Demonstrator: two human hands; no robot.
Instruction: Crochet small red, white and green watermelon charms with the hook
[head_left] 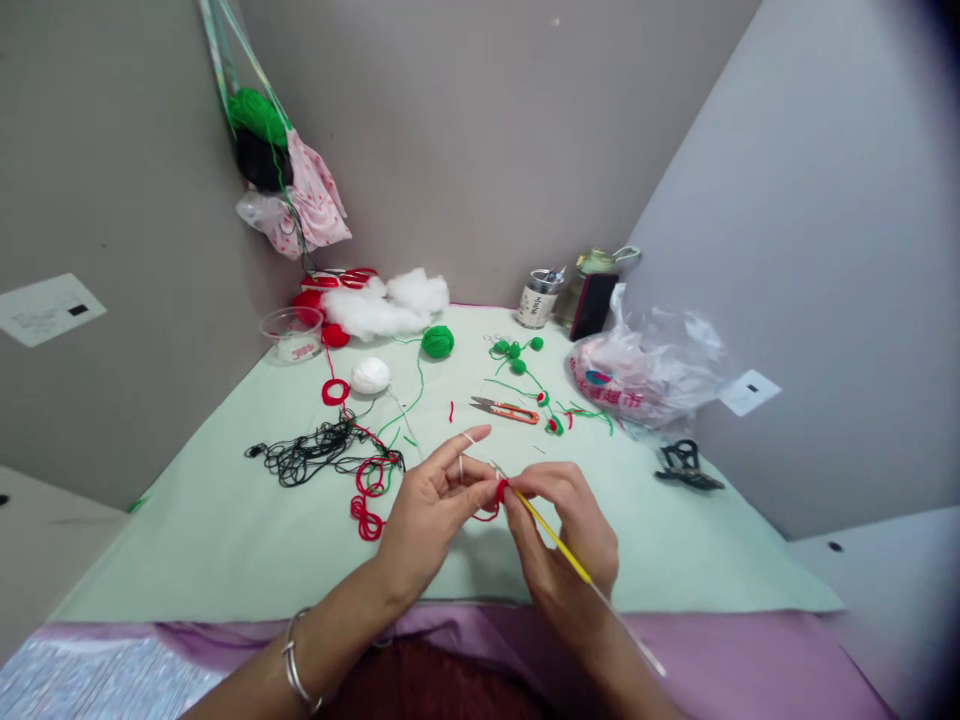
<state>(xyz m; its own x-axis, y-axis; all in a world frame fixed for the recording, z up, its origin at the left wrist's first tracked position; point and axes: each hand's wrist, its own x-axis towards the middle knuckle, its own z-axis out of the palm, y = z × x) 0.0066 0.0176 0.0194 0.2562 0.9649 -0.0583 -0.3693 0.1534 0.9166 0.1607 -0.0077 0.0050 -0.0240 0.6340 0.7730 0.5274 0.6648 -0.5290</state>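
Observation:
Between my two hands is a small red crochet piece (502,490), with a tail of red yarn hanging under it. My left hand (427,510) pinches the piece between thumb and a finger, its index finger raised with white yarn looped over it. In my right hand (562,530) is a crochet hook (555,538) with a yellow grip, its tip at the red piece and its shaft slanting down to the right. The white yarn runs back to a white yarn ball (370,376). Loose red yarn (367,505) lies left of my left hand.
Thread snips (506,410) lie beyond my hands, near small green crocheted pieces (514,352) and a green yarn ball (438,342). Tangled black yarn (311,455) and white stuffing (382,305) are leftward. A plastic bag (645,370) and black claw clip (686,466) sit right.

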